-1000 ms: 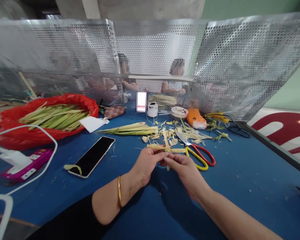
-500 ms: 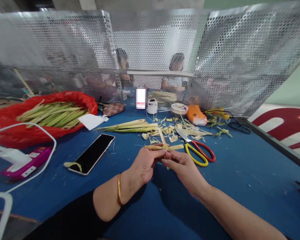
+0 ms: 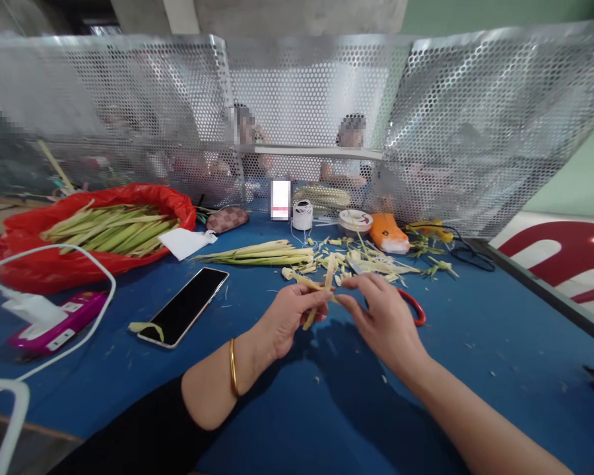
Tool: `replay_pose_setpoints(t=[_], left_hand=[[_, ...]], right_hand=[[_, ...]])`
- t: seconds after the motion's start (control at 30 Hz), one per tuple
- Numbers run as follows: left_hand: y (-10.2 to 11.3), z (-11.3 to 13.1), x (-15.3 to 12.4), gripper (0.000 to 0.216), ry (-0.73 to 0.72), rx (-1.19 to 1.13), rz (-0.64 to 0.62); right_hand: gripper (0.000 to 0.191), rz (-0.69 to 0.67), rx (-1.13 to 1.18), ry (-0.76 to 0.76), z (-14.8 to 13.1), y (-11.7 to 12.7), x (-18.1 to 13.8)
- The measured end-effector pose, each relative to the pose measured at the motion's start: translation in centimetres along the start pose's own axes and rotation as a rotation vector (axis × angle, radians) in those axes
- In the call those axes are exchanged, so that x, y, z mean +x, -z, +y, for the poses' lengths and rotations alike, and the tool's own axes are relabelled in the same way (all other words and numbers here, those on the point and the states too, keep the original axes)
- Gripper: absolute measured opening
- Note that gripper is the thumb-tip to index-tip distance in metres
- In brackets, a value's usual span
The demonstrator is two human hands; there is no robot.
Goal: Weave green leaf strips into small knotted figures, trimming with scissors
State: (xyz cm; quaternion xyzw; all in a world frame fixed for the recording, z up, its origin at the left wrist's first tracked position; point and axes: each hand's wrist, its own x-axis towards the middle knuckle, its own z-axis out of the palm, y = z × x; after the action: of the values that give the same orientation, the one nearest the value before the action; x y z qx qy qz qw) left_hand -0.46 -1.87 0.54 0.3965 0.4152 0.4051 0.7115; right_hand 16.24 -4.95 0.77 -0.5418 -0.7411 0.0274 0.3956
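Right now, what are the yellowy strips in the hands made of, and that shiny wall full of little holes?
The pale yellow-green strips pinched between the left hand and right hand look like plant leaf, perhaps palm: matte, fibrous, bending without snapping. The silver perforated screen looks like thin sheet metal: it gleams and holds sharp folds.

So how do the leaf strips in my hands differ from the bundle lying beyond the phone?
The held leaf strips are short, crossed and bent, pinched between left hand and right hand above the blue table; the bundle is long, straight and lies flat on it. The held leaf strips are pale yellow; the bundle shows greener parts. Both are narrow leaf strips.
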Motion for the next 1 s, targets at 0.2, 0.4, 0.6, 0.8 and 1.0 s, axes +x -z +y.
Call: replay_pose_setpoints(t=[0.2, 0.4, 0.6, 0.8, 1.0], left_hand=[[-0.2, -1.0, 0.2, 0.033, -0.105, 0.166, -0.013], [-0.2, -1.6, 0.5, 0.029, -0.138, 0.25, -0.003], [-0.9, -1.8, 0.2, 0.024, -0.132, 0.201, 0.103], [-0.7, -2.3, 0.8, 0.017, -0.095, 0.171, 0.146], [0.1, -0.9, 0.6, 0.026, 0.091, 0.183, -0.029]], right_hand=[[0.023, -0.327, 0.367, -0.217, 0.0, -1.5, -0.4], [0.029, -0.279, 0.368, -0.297, -0.4, -2.0, -1.1], [0.03, -0.243, 0.36, -0.21, -1.2, -1.8, -1.4], [0.03, -0.258, 0.318, -0.204, -1.2, -2.3, -1.8], [0.044, -0.292, 0.324, -0.412, 0.3, -1.6, -0.4]])
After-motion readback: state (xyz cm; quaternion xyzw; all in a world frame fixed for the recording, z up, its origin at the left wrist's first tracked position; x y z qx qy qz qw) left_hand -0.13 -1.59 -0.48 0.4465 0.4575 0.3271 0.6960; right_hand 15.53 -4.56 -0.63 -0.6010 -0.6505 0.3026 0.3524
